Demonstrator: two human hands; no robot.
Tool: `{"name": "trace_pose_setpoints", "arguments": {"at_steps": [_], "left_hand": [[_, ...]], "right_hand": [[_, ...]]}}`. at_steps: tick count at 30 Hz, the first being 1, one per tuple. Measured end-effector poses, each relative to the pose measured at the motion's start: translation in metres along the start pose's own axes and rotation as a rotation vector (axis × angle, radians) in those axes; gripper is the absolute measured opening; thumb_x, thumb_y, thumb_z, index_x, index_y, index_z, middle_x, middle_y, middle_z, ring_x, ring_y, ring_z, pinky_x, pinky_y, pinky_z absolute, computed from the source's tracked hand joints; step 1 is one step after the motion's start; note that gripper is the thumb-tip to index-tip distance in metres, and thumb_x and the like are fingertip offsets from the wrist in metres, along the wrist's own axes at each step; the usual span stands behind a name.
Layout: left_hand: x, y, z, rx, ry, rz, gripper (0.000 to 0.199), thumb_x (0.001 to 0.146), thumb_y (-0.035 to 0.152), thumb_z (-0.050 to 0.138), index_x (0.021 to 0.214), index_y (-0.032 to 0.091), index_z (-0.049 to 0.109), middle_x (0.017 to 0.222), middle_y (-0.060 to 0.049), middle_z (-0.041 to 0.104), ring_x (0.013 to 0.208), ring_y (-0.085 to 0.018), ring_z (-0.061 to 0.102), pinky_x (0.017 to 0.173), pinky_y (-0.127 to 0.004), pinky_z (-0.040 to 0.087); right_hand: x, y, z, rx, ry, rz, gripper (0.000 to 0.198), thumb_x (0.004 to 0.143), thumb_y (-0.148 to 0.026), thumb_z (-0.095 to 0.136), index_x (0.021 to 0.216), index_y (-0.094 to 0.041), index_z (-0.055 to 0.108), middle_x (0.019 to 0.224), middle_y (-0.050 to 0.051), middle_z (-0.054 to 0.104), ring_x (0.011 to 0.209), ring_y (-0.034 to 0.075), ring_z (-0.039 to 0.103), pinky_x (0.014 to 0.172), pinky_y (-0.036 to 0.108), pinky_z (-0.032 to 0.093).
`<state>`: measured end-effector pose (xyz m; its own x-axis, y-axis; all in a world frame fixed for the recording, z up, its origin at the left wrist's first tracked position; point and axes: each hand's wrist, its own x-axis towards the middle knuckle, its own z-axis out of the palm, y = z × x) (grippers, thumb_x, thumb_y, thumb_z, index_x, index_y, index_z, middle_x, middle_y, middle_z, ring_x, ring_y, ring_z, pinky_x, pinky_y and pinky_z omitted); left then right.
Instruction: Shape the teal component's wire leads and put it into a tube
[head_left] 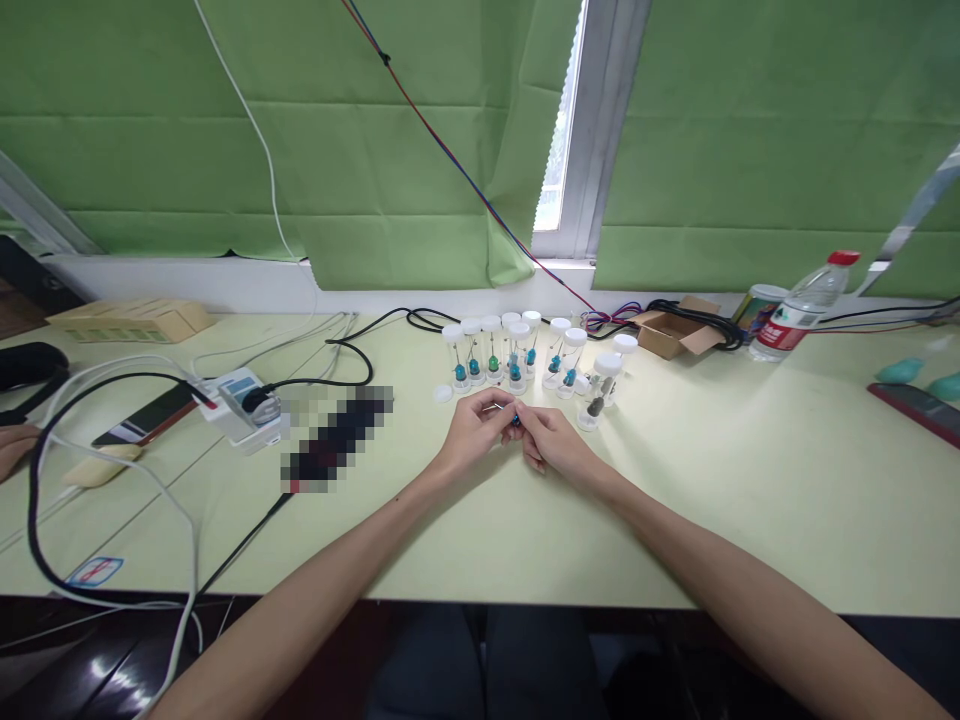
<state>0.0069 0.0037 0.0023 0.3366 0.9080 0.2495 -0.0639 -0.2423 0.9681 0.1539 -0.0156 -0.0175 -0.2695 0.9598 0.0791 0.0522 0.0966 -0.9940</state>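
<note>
My left hand (478,428) and my right hand (556,440) meet over the table, fingertips pinched together around a small blue piece (516,420). A thin, shiny pin or wire shows near the left fingers; most of the piece is covered by the fingers. Just behind my hands stand several clear vials (493,345) with white caps, holding small blue pieces on thin stems; one piece is green. Right of my right hand is a vial (598,392) with a dark grey piece inside. A loose white cap (443,393) lies to the left of the group.
On the left are a power strip (241,405), tangled cables, a phone (147,410) and a pixelated dark object (334,440). Another person's hand (15,448) rests at the far left edge. An open cardboard box (670,334) and a water bottle (801,312) stand at the back right.
</note>
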Motion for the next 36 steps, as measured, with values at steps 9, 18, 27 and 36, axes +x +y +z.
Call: {"name": "trace_pose_setpoints", "arguments": {"at_steps": [9, 18, 27, 36], "left_hand": [[0.0, 0.001, 0.0007, 0.007, 0.01, -0.016, 0.019, 0.081, 0.034, 0.067, 0.077, 0.016, 0.064, 0.06, -0.001, 0.06, 0.056, -0.012, 0.055, 0.055, -0.026, 0.043], [-0.0004, 0.0017, 0.0012, -0.007, -0.002, -0.007, 0.02, 0.082, 0.035, 0.066, 0.076, 0.016, 0.064, 0.059, -0.001, 0.059, 0.055, -0.012, 0.055, 0.054, -0.026, 0.043], [0.0019, -0.001, -0.0011, 0.015, 0.065, -0.013, 0.018, 0.078, 0.034, 0.069, 0.076, 0.016, 0.066, 0.066, -0.001, 0.06, 0.054, -0.011, 0.053, 0.053, -0.025, 0.043], [-0.0004, 0.0026, 0.0015, 0.008, 0.03, -0.019, 0.02, 0.081, 0.034, 0.067, 0.076, 0.015, 0.065, 0.061, -0.001, 0.059, 0.055, -0.012, 0.054, 0.055, -0.026, 0.044]], "right_hand": [[-0.0005, -0.0001, 0.0004, 0.015, -0.009, -0.011, 0.053, 0.092, -0.064, 0.04, 0.07, -0.018, 0.053, 0.039, -0.007, 0.04, 0.03, 0.01, 0.039, 0.034, 0.022, 0.032], [0.001, 0.0016, 0.0004, 0.016, 0.003, 0.001, 0.054, 0.091, -0.065, 0.039, 0.066, -0.019, 0.05, 0.038, -0.006, 0.041, 0.03, 0.01, 0.039, 0.035, 0.022, 0.033], [-0.0027, -0.0051, 0.0011, -0.006, 0.061, 0.014, 0.049, 0.088, -0.067, 0.046, 0.077, -0.02, 0.051, 0.042, -0.007, 0.042, 0.032, 0.01, 0.041, 0.035, 0.021, 0.033], [-0.0013, -0.0039, 0.0002, -0.023, 0.031, -0.018, 0.056, 0.092, -0.065, 0.036, 0.066, -0.018, 0.052, 0.041, -0.005, 0.041, 0.032, 0.01, 0.04, 0.036, 0.023, 0.034]]}}
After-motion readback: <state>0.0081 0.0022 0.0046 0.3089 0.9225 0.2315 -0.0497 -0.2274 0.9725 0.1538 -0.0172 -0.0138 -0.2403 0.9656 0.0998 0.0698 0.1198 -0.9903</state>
